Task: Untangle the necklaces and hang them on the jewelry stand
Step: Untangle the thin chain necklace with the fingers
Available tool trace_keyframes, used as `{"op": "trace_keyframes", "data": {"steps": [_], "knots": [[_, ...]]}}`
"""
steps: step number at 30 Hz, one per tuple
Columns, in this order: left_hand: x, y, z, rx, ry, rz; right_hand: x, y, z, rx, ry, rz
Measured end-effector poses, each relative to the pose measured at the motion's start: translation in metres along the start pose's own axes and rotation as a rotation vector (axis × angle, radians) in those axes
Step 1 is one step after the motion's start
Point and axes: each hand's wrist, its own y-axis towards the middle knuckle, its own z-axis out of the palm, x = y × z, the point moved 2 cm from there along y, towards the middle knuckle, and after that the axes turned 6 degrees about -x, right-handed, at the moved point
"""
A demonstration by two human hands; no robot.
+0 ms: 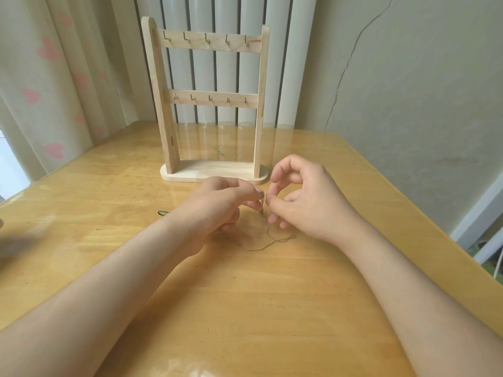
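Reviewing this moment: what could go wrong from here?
1. The left hand pinches the thin chain with the right hand close beside it; tugging apart may tighten the tangle or snap a link.
2. Slack chain lies on the table between the wrists and could snag.

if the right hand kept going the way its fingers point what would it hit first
Probably the necklace chain pinched in the left hand, just ahead of the right hand; depth unclear.
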Motion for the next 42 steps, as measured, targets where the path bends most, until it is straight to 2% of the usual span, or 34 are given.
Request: {"op": "trace_keyframes", "data": {"steps": [12,26,36,42], "knots": [[-0.004,-0.007,0.003,0.021,0.158,0.092,0.001,0.0,0.0,0.023,0.031,-0.006],[-0.007,-0.008,0.001,0.017,0.154,0.105,-0.008,0.007,-0.001,0.0,-0.099,-0.104],[-0.008,-0.006,0.0,0.068,0.144,0.113,-0.001,0.004,-0.001,0.023,0.027,-0.087],[-0.008,-0.006,0.0,0.033,0.12,0.085,0.0,0.005,-0.002,-0.005,-0.057,-0.145]]}}
